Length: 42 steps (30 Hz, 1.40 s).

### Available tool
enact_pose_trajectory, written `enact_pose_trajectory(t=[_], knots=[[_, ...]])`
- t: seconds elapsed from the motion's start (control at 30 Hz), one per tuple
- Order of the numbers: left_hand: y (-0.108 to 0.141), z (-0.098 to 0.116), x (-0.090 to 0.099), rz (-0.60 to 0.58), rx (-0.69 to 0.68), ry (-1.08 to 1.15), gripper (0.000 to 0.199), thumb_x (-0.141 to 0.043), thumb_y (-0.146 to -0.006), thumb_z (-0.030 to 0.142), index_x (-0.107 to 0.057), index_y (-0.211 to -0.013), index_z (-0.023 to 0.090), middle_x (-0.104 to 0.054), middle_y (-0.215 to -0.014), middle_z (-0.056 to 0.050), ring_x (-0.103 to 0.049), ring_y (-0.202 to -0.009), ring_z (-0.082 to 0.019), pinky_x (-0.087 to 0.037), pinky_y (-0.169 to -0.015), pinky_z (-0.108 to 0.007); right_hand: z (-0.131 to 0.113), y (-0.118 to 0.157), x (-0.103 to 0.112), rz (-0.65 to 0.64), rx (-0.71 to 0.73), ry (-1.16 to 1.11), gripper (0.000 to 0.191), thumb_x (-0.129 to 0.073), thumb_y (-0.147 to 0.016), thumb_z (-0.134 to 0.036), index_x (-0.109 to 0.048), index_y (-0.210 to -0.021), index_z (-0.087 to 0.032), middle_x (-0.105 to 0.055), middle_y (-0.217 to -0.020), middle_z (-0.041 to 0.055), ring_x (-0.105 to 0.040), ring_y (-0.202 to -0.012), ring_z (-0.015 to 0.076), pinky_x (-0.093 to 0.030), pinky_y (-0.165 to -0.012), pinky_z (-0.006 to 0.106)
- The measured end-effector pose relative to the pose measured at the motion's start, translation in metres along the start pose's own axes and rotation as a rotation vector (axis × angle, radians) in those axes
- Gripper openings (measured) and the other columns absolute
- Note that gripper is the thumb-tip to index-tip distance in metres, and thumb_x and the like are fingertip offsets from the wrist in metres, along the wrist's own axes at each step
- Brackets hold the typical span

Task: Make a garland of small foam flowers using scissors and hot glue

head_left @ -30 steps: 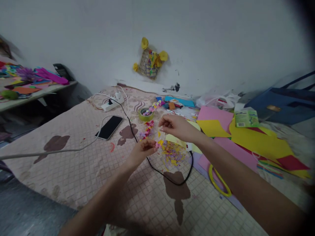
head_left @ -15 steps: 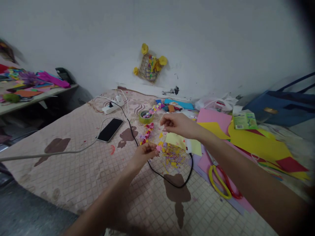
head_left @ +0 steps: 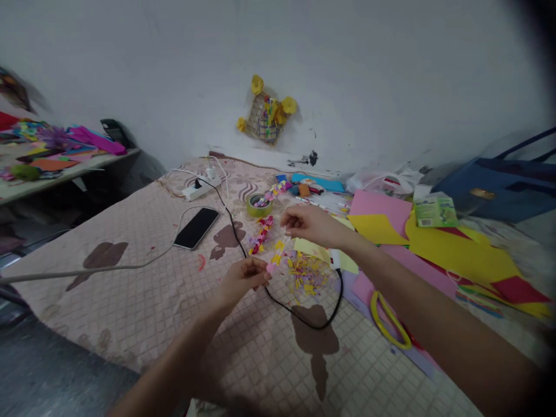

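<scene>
My left hand point(head_left: 244, 279) is closed in a pinch on the pink lower end of a thin strip dotted with yellow and pink paper pieces point(head_left: 278, 252). At the strip's pale upper end, the fingers of my right hand point(head_left: 306, 223) are pinched together. Just beyond my left hand lies a similar strip with red and yellow pieces point(head_left: 262, 234). Another decorated strip point(head_left: 277, 190) rests on a roll of tape point(head_left: 259, 212). Under and beside my hands are yellow and purple paper scraps point(head_left: 309, 273) and a pale yellow sheet point(head_left: 313, 249).
A black cord point(head_left: 299, 318) curves to a white device point(head_left: 334, 258) below my right forearm. Yellow-handled scissors point(head_left: 388, 322) lie partly under that arm. Coloured sheets point(head_left: 460, 249) and a blue bag point(head_left: 512, 188) are right. A phone point(head_left: 197, 227) and power strip point(head_left: 202, 186) are left.
My left hand has shifted a little left and down, and more of the strip between both hands shows. My right hand has moved slightly. My right forearm covers more of the scissors.
</scene>
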<state>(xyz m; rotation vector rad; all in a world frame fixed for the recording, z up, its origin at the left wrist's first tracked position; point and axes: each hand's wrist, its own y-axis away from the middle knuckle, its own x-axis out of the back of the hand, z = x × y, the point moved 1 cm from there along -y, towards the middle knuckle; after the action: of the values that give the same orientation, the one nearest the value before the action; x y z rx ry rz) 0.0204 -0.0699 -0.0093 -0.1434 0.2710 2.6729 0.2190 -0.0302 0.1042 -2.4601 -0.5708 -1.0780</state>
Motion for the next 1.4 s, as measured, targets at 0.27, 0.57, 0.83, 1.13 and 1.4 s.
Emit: enact_pose_trajectory(t=[0.27,0.57,0.83,1.13,1.4], knots=[[0.013,-0.017,0.031,0.052,0.039,-0.364,0.028,-0.066,-0.066,0.028,-0.058,-0.089,0.014,-0.063,-0.065,0.0,-0.057,-0.053,-0.012,-0.037,-0.048,-0.021,0.045,-0.002,-0.067,-0.051,-0.077,-0.082,0.011,-0.058,-0.073,-0.006,-0.058,-0.078,-0.015,-0.06,-0.07,-0.0018,-0.058,-0.063,0.0109,-0.045,-0.058,0.02],[0.046,0.011,0.039,0.232,-0.135,-1.063,0.021,-0.053,-0.08,0.028,-0.056,-0.097,0.016,-0.063,-0.083,-0.005,-0.056,-0.06,-0.015,-0.042,-0.06,-0.029,0.054,0.013,-0.075,0.211,-0.128,0.084,0.02,-0.053,-0.074,0.0,-0.06,-0.084,-0.016,-0.059,-0.09,0.0058,-0.056,-0.081,0.0167,-0.042,-0.075,0.029],[0.066,0.061,-0.004,0.283,-0.518,-1.01,0.011,-0.057,-0.081,0.023,-0.055,-0.071,0.02,-0.052,-0.06,0.004,-0.049,-0.055,-0.01,-0.038,-0.053,-0.021,0.044,0.078,-0.068,0.467,-0.166,0.008,0.016,-0.048,-0.084,-0.012,-0.058,-0.093,-0.019,-0.061,-0.088,0.0038,-0.057,-0.075,0.0144,-0.044,-0.064,0.025],[0.041,0.052,0.007,0.267,-0.399,-0.953,0.007,-0.054,-0.083,0.024,-0.058,-0.087,0.02,-0.057,-0.072,0.001,-0.051,-0.061,-0.011,-0.04,-0.058,-0.023,0.011,0.093,-0.117,0.139,-0.01,0.005,0.018,-0.047,-0.087,-0.011,-0.058,-0.097,-0.02,-0.06,-0.096,0.0061,-0.056,-0.09,0.0176,-0.045,-0.078,0.029],[0.03,0.036,0.015,0.113,-0.196,-0.459,0.018,-0.051,-0.082,0.027,-0.056,-0.096,0.017,-0.064,-0.088,-0.006,-0.059,-0.075,-0.015,-0.046,-0.062,-0.025,-0.015,0.059,-0.134,0.259,-0.191,-0.511,0.06,-0.058,-0.08,-0.019,-0.033,-0.134,-0.027,-0.054,-0.108,0.0058,-0.051,-0.059,0.0087,-0.043,-0.052,0.021]])
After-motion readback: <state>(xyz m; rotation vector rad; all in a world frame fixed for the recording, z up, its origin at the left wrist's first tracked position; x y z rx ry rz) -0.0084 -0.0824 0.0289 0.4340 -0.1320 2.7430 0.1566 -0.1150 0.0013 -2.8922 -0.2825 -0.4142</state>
